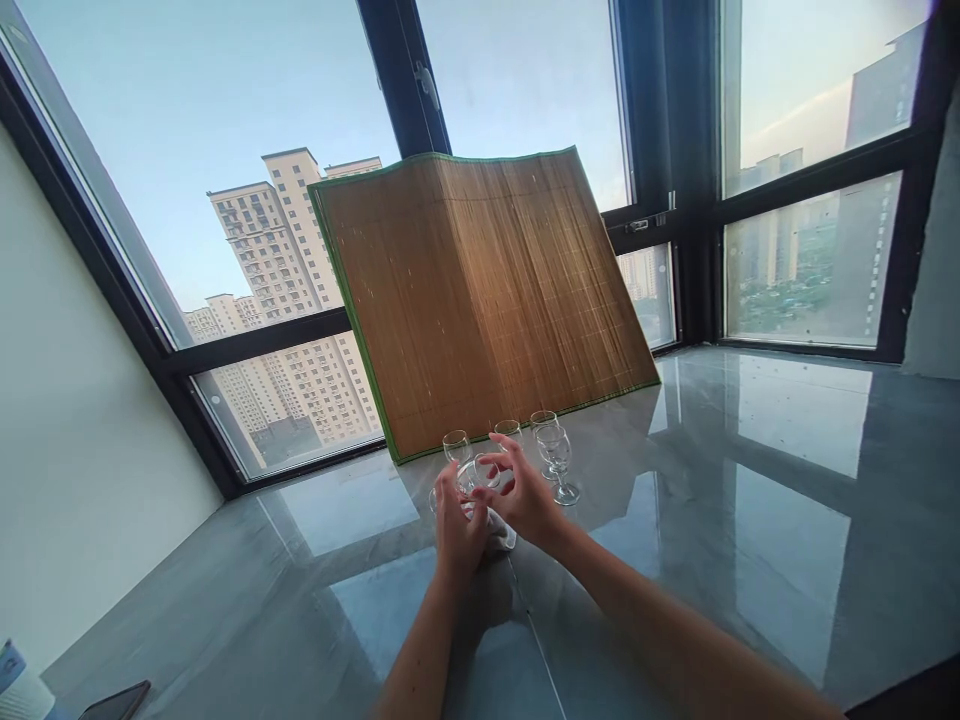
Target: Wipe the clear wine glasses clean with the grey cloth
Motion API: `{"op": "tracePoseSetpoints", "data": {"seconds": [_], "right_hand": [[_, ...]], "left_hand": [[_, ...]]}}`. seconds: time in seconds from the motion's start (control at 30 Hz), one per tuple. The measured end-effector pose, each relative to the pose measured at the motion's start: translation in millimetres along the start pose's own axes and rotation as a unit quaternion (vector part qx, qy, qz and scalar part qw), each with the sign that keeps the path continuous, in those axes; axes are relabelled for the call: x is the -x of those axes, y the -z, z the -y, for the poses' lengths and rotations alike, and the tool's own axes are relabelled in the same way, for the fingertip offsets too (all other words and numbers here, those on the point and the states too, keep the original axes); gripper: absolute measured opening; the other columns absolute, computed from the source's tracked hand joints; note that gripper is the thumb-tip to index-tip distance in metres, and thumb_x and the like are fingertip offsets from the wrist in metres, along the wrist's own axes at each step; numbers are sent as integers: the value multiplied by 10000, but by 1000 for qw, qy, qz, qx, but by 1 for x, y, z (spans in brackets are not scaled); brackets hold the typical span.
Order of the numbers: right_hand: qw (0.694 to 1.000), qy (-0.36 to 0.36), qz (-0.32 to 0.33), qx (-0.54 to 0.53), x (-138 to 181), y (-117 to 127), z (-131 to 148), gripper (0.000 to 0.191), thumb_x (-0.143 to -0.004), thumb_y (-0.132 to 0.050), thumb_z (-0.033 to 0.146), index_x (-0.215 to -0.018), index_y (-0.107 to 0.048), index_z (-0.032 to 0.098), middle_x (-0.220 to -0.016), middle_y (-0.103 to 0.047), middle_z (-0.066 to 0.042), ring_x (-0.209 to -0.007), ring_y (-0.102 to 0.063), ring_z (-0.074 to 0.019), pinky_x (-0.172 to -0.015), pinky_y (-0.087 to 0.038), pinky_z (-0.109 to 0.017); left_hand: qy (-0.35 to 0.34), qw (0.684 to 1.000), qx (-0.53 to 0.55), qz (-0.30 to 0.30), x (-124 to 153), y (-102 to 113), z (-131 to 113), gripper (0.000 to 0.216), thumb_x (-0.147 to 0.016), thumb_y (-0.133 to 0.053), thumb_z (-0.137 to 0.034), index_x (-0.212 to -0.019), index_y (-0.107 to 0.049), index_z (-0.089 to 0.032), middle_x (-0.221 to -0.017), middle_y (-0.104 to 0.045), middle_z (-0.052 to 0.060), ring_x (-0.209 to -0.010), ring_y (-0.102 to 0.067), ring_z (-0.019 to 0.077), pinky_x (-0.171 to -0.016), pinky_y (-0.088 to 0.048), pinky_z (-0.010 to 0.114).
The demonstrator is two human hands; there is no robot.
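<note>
Between my two hands is a clear stemmed glass (pixel 480 472), its rim turned up toward me. My left hand (pixel 459 530) curls its fingers and thumb around the near left side of it. From the right, my right hand (pixel 525 495) grips the same glass with bent fingers, the index finger lifted a little. Below my hands a white cloth (pixel 501 537) shows in part; the fingers hide the rest. Just beyond stand several more clear glasses: one behind my left hand (pixel 455 445), one at the middle (pixel 508 429), and a stemmed glass (pixel 555 450) upright at the right.
A brown bamboo mat (pixel 487 300) with green edging leans against the window behind the glasses. The glossy grey tabletop (pixel 300 600) reflects the windows. A dark phone (pixel 116 702) and a pale blue-and-white object (pixel 22 685) lie at the lower left corner.
</note>
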State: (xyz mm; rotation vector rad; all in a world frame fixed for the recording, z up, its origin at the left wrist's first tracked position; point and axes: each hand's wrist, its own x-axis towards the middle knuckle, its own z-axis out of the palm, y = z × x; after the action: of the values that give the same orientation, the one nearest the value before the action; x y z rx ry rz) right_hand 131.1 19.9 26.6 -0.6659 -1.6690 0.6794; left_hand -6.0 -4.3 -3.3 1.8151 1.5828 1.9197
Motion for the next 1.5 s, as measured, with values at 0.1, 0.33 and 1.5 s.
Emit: {"op": "tracePoseSetpoints", "data": {"seconds": [0.1, 0.33, 1.5], "right_hand": [[999, 16, -46, 10, 2, -2, 4, 709, -812, -714, 307, -1409, -334, 264, -1178, -678, -92, -900, -657, -212, -685, -545, -343], [989, 28, -142, 17, 6, -1, 11, 728, -840, -696, 366, -1436, -293, 256, -1179, -672, -97, -882, -654, -214, -697, -550, -364], [921, -27, -63, 383, -8, 24, 14, 480, -923, -545, 229, -1382, -414, 171, -1279, -643, -128, -1174, -568, -291, -854, -495, -384]], "left_hand": [[-50, 997, -35, 42, 1, 0, 0, 763, -858, -621, -336, -1522, -251, -267, -1554, -330, 196, -1017, -659, 229, -836, -562, 408], [-66, 995, -59, 56, 8, -5, -14, 913, -825, -640, -250, -1564, -107, -307, -1627, -180, 231, -864, -707, 224, -831, -563, 461], [215, 942, -95, 239, -20, 13, 36, 497, -752, -654, -191, -1248, -665, -208, -1569, -401, 128, -1496, -273, 275, -1204, -217, 424]]}}
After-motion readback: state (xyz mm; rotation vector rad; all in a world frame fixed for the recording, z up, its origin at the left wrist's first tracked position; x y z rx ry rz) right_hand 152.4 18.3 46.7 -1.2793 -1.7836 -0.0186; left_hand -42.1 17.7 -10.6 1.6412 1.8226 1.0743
